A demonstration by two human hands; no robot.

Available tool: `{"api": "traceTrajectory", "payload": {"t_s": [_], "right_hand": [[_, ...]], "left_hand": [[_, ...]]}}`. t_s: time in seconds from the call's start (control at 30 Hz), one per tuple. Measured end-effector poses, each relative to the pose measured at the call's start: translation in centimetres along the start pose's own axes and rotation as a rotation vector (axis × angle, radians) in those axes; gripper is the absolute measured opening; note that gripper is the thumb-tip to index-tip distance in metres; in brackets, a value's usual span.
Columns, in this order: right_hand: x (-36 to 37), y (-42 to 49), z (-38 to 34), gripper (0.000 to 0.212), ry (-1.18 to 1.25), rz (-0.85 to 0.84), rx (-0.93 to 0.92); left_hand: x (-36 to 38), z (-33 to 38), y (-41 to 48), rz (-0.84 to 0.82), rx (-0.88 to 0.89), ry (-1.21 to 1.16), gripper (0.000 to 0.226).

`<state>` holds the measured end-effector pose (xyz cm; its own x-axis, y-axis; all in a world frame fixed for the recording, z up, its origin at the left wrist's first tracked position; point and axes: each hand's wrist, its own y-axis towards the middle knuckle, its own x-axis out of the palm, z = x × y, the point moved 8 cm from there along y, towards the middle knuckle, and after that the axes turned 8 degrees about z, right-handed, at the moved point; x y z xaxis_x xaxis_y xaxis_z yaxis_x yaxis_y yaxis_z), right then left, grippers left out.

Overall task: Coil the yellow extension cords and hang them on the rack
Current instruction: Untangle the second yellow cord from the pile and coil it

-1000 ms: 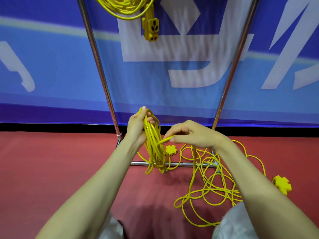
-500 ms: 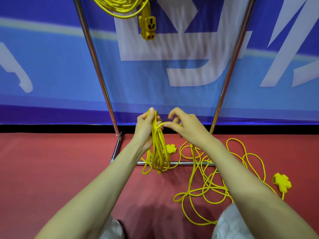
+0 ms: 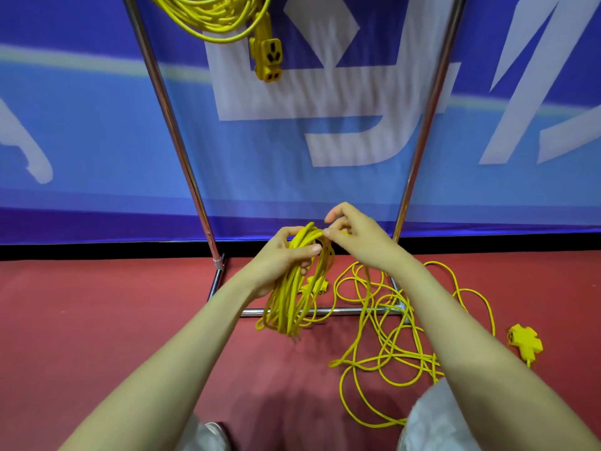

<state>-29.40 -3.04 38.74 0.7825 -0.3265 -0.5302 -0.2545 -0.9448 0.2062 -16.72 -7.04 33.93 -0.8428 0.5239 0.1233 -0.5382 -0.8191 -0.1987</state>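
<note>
**Coiling stage.** Left hand (image 3: 283, 255) clenched round the top of the coil (image 3: 287, 304), thumb across the strands, to keep the gathered loops bunched and hanging freely below the fist. Right hand (image 3: 354, 237) just beside it, at the coil's top, fingertips pinching a strand of the loose cord (image 3: 395, 345), apparently to lay a fresh loop into the left grip. Rest of that cord tangled on the floor (image 3: 97, 320) below the right wrist, with a star-shaped socket (image 3: 525, 341) well out to the right. Small plug (image 3: 317, 284) just behind the coil, under the left hand. High above both hands, a finished bundle (image 3: 211, 17) hung on the rack (image 3: 175, 131), socket block (image 3: 268, 60) dangling beneath. Judged progress: coiling of this cord part done, hanging not yet begun. Likely hazard: loose loops snagging on the rack's base bar.
</note>
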Motion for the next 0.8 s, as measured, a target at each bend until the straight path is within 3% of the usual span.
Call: {"api": "traceTrajectory", "payload": {"t_s": [0.07,0.13,0.27,0.37,0.47,0.53,0.67,0.73,0.8], "right_hand": [[0.4,-0.1,0.1,0.012,-0.165,0.002,-0.071],[0.7,-0.1,0.6,0.012,-0.179,-0.023,-0.065],[1.6,-0.2,2.9,0.002,-0.278,-0.208,-0.020],[2.4,-0.8,4.4,0.016,-0.267,-0.335,0.039],[2.3,-1.1,5.4,0.016,-0.305,-0.410,0.068],[0.9,-0.5,5.4,0.013,-0.340,-0.288,0.052],[-3.1,0.9,2.7,0.008,-0.308,0.188,-0.137],[-3.9,1.1,2.4,0.009,-0.394,0.268,-0.186],[-4.0,1.6,5.0,0.008,-0.534,0.220,-0.116]], "left_hand": [[-0.1,-0.3,0.0,-0.005,-0.006,0.014,0.042],[-0.2,0.1,0.0,-0.001,0.010,0.017,0.041],[-0.4,1.0,-0.2,-0.014,0.063,-0.065,0.046],[-0.3,1.5,-0.4,-0.058,0.099,-0.054,0.061],[0.0,2.0,-0.8,-0.110,0.133,-0.028,0.054],[0.0,2.2,-1.0,-0.126,0.126,-0.003,0.044],[0.0,1.8,-1.2,-0.152,0.062,0.031,0.038],[0.1,1.9,-1.4,-0.196,0.032,0.015,0.040],[-0.3,2.4,-1.8,-0.261,0.019,-0.039,0.041]]}}
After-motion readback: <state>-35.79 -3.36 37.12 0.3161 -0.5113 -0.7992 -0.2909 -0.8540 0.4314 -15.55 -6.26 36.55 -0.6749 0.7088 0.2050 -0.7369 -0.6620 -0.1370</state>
